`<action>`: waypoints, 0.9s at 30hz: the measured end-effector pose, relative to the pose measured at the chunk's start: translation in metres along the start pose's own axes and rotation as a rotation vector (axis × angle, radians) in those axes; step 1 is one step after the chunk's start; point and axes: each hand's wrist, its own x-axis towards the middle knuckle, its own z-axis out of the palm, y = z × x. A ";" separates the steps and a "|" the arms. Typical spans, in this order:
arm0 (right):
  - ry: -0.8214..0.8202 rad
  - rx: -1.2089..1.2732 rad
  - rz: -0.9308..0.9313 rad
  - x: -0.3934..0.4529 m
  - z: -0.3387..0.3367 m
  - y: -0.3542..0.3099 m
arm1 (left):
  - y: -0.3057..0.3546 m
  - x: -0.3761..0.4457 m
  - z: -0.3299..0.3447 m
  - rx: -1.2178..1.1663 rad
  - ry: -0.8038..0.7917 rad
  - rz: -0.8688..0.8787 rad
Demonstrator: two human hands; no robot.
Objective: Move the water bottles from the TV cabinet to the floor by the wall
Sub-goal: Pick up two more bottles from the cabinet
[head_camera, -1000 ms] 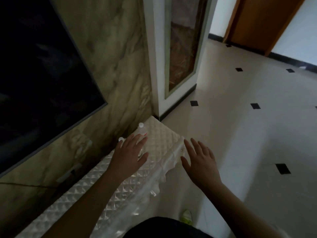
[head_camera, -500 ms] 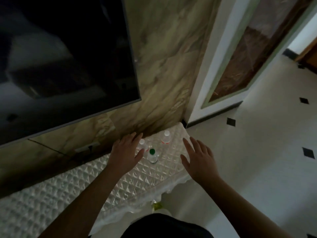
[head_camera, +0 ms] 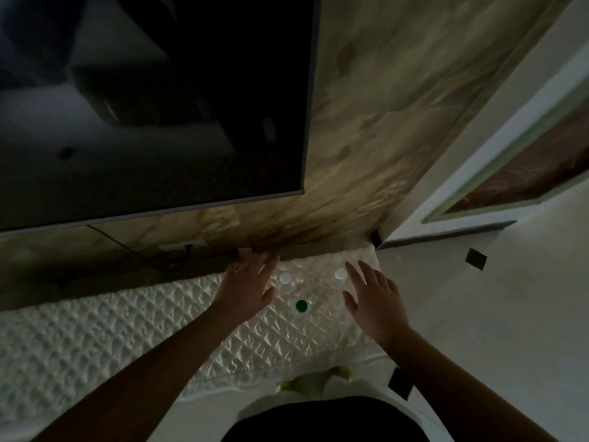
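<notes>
Bottles stand close together on the quilted cabinet (head_camera: 127,320) top near its right end: two white-capped (head_camera: 285,277) (head_camera: 340,274), one green-capped (head_camera: 301,305) in front. The left hand (head_camera: 251,287) and right hand (head_camera: 371,296) flank them, fingers spread, holding nothing.

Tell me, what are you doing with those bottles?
A person is reaching both hands toward three water bottles standing on the quilted cover of the TV cabinet, under the TV. The left hand is open beside the white-capped bottle, and the right hand is open next to the other white-capped bottle. The green-capped bottle stands between the hands. Nothing is picked up yet.
</notes>
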 end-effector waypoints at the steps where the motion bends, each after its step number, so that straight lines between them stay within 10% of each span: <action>1: -0.011 0.006 -0.017 0.011 0.004 0.003 | -0.001 0.003 0.005 0.000 -0.003 -0.013; 27: -0.502 -0.152 -0.223 0.136 0.129 0.055 | 0.044 0.099 0.136 -0.114 -0.395 -0.222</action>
